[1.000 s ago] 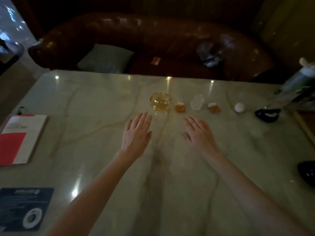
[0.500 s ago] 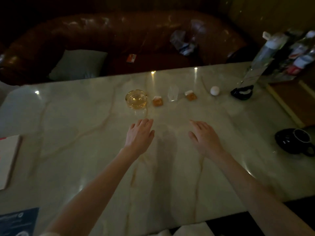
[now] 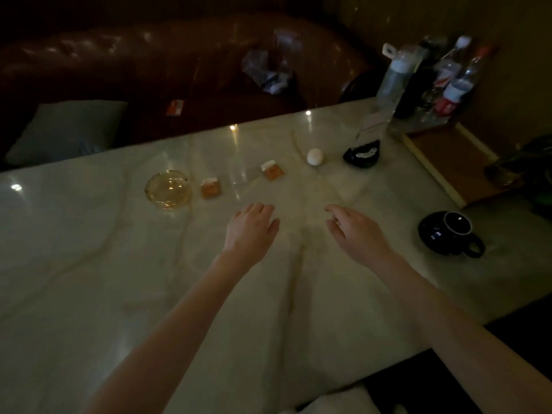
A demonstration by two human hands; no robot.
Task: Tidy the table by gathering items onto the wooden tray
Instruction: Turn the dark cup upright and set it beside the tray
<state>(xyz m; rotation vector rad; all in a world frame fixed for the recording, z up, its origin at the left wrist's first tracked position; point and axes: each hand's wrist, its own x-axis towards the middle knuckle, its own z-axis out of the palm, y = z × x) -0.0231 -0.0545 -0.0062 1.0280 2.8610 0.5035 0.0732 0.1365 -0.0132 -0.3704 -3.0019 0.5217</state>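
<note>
On the pale marble table (image 3: 89,264) a row of items lies ahead of my hands: an amber glass ashtray (image 3: 168,189), a small orange packet (image 3: 211,188), a clear small glass (image 3: 240,177), a second orange packet (image 3: 272,170), a white ball (image 3: 315,156) and a black dish (image 3: 362,153). A black cup on a saucer (image 3: 452,233) stands at the right. The wooden tray (image 3: 439,174) sits at the far right edge with bottles at its back. My left hand (image 3: 251,228) and my right hand (image 3: 355,234) hover open and empty above the table, short of the row.
A brown leather sofa (image 3: 149,55) runs behind the table, with a grey cushion (image 3: 65,130), a small red-and-white pack (image 3: 175,108) and a crumpled plastic bag (image 3: 268,70) on it. Several bottles (image 3: 448,76) stand at the back right. A green-lit object (image 3: 537,174) sits beyond the tray.
The view has swung right, bringing the wooden tray, bottles and black cup into sight. Both hands stay open over the table; the right fingers have curled slightly.
</note>
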